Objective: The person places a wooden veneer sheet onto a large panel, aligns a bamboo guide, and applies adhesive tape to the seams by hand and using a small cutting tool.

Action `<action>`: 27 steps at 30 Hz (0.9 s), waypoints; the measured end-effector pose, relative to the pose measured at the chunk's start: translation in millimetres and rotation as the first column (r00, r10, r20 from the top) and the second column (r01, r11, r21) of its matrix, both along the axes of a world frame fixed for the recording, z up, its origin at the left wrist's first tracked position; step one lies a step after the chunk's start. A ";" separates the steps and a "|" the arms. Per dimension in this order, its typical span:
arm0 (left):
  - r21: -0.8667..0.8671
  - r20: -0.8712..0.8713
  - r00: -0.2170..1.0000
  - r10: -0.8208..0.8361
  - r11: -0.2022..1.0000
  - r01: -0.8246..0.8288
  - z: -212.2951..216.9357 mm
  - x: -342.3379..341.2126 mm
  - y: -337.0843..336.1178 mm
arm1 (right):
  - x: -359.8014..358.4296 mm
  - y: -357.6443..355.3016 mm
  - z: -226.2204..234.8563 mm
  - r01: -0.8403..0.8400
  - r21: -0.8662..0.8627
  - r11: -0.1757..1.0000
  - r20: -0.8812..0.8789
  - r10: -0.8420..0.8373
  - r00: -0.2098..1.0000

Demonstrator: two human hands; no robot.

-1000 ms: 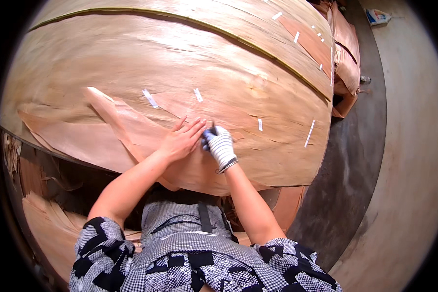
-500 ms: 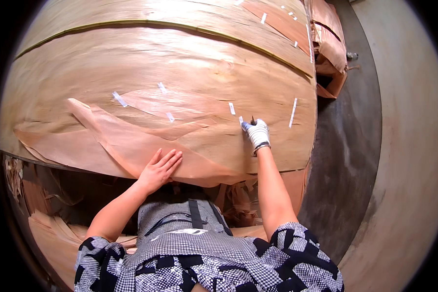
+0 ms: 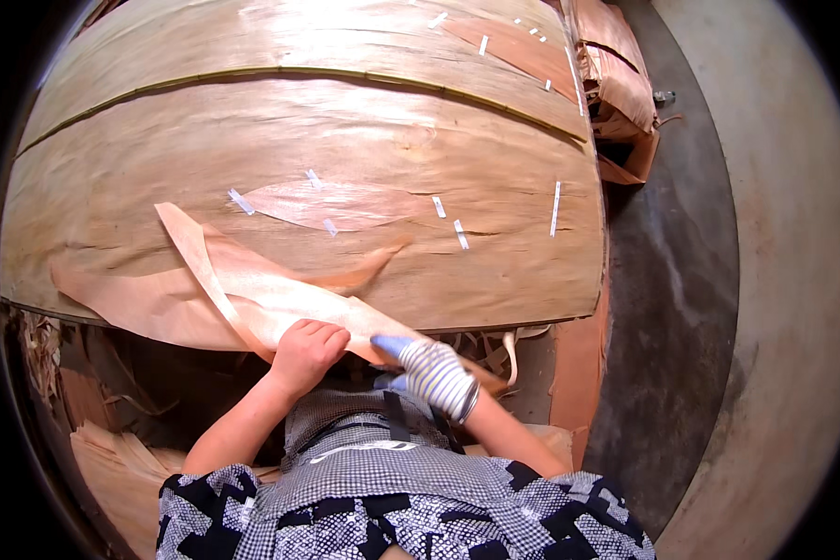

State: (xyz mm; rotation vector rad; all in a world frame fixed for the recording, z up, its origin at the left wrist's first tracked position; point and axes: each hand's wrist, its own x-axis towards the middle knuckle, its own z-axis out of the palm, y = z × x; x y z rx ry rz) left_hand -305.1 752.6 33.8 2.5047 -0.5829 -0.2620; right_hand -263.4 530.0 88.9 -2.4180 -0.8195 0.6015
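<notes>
Loose, thin pinkish wood veneer pieces (image 3: 252, 280) lie overlapped and lifted along the front edge of a broad tan veneer sheet (image 3: 495, 271). My left hand (image 3: 310, 357), bare, is closed on the near edge of the loose veneer. Close to its right, my right hand (image 3: 439, 378) wears a striped glove with blue fingertips. Its fingers lie on both sides of the veneer's right part, whose narrow tip shows beyond the glove. A pale leaf-shaped patch (image 3: 336, 205) in the sheet has white tape strips (image 3: 240, 202) at its edges.
A thin ridge-like strip (image 3: 280, 71) crosses the sheet farther back. Beyond it is another taped reddish patch (image 3: 513, 58). Bundled veneer (image 3: 616, 79) stands at the far right, beside a dark floor band (image 3: 667, 280). Scrap veneer (image 3: 112, 448) lies below the front edge.
My right hand has come from the tape strips down to the front edge, onto the loose veneer. My left hand, flat before, has closed. The loose veneer has shifted toward me and folded up.
</notes>
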 end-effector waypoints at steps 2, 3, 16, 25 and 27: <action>0.014 0.103 0.994 0.035 0.999 -0.036 35.4 4.7 -10.2 | -17.2 -11.2 -5.3 0.053 -0.124 0.991 0.013 -0.051 0.999; 0.017 0.269 0.961 0.062 0.997 -0.069 59.2 6.7 -16.5 | -17.9 -17.9 1.8 0.108 -0.170 0.979 0.114 -0.090 0.989; -0.635 -0.727 0.595 -0.342 0.006 -0.772 43.1 -39.6 -166.3 | -77.4 -299.1 73.7 0.556 0.171 0.814 0.504 -0.557 0.660; -0.656 -0.755 0.591 -0.285 0.324 -0.682 88.3 41.6 -509.9 | -203.2 -525.4 37.7 0.939 0.152 0.308 0.517 -0.835 0.191; -0.656 -0.716 0.606 -0.346 0.630 -0.415 95.7 30.7 -570.6 | -194.5 -508.9 70.5 0.964 0.265 0.012 -0.029 -0.999 0.020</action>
